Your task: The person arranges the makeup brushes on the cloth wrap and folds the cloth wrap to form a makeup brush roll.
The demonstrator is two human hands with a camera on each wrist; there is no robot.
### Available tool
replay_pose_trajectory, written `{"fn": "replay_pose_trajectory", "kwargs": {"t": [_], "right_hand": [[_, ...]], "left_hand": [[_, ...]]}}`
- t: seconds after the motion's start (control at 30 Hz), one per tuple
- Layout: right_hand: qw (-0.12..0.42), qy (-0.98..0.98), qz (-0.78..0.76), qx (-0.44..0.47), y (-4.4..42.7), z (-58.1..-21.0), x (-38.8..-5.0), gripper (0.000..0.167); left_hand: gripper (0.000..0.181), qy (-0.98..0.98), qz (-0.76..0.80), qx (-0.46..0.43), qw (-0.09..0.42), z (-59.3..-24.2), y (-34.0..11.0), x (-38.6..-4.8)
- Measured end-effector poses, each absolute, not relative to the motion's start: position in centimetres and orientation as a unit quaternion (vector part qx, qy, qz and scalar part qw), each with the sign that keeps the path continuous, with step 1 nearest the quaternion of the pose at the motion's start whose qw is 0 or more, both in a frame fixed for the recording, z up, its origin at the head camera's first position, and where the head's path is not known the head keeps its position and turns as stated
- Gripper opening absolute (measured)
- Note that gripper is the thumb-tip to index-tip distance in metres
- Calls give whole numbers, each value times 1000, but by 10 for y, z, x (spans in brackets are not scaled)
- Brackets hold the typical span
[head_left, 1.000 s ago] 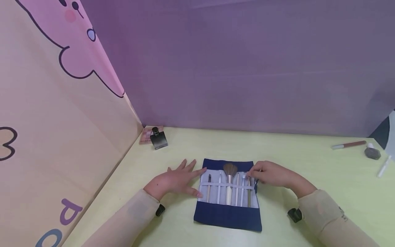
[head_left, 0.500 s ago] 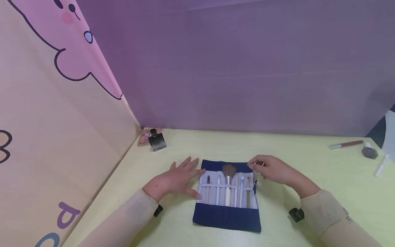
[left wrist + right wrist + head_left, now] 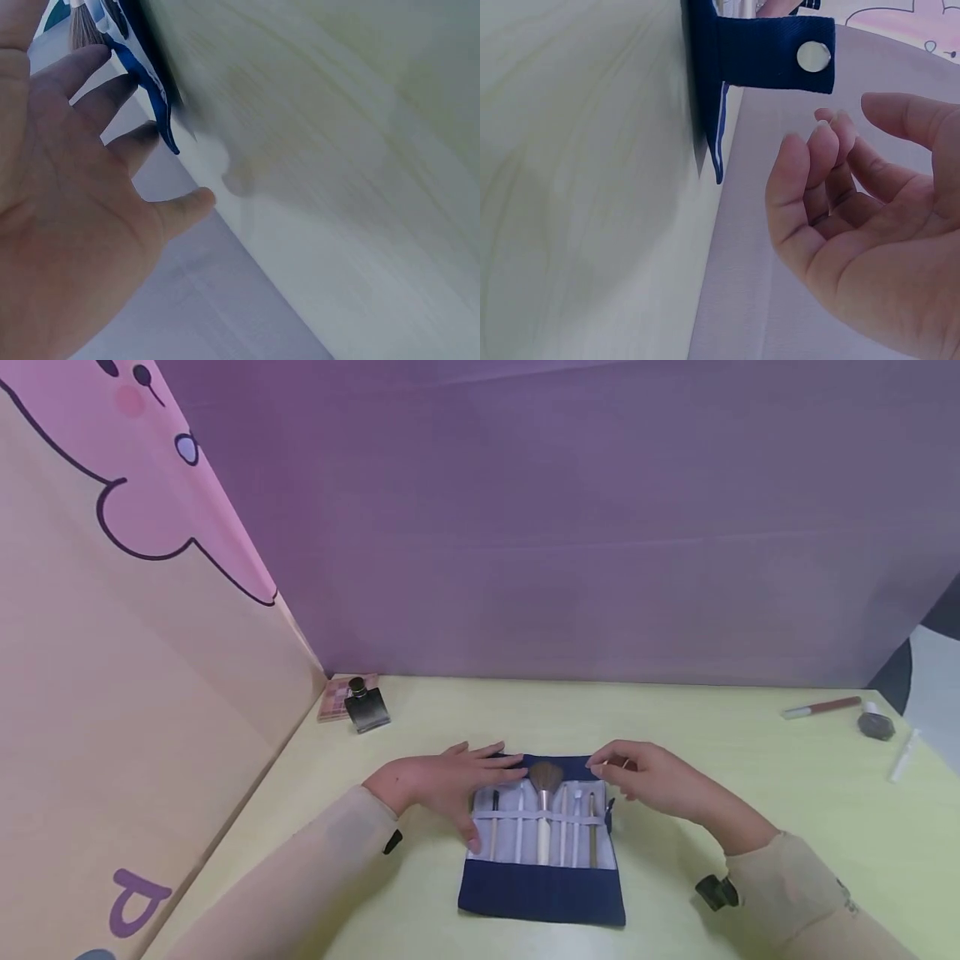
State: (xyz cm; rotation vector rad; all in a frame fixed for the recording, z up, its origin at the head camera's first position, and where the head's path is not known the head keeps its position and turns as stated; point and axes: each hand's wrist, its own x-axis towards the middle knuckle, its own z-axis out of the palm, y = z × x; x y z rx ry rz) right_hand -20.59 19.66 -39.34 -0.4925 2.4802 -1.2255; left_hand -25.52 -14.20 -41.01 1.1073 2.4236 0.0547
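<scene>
A navy brush roll lies unfolded on the table, its pale inside holding several slim makeup brushes under an elastic band. Near the middle, a fluffy powder brush with brown bristles stands out among them. My left hand reaches over the roll's upper left part with fingers extended, its thumb near the left edge. Beside the upper right corner is my right hand; its fingers are loosely bent and nothing shows between them in the right wrist view. A navy tab with a metal snap sticks out close to those fingers.
A dark glass bottle stands at the back left, beside a pink checked palette. At the far right lie a reddish-brown tube, a small dark bottle and a white stick. Fabric walls rise behind and left.
My right hand has drawn back from the brushes on the right to the roll's upper right corner. The left hand has shifted right, farther over the top flap. The head view has turned slightly.
</scene>
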Motion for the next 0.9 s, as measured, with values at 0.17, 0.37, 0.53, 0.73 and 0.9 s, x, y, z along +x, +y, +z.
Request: {"fn": "replay_pose_trajectory", "kwargs": {"t": [0.17, 0.37, 0.53, 0.73, 0.9], "right_hand": [[167, 868, -433, -178, 195, -392, -202, 33], [164, 866, -435, -183, 196, -395, -202, 32], [164, 864, -438, -184, 196, -397, -202, 32], [164, 864, -437, -190, 195, -396, -200, 33], [126, 885, -408, -187, 196, -389, -195, 31]], "left_hand": [[125, 877, 10, 417, 238, -411, -140, -260], [123, 873, 10, 422, 245, -408, -134, -260], [124, 875, 8, 412, 254, -408, -131, -260], [126, 879, 40, 387, 277, -409, -131, -259], [125, 888, 53, 368, 271, -410, -129, -251]]}}
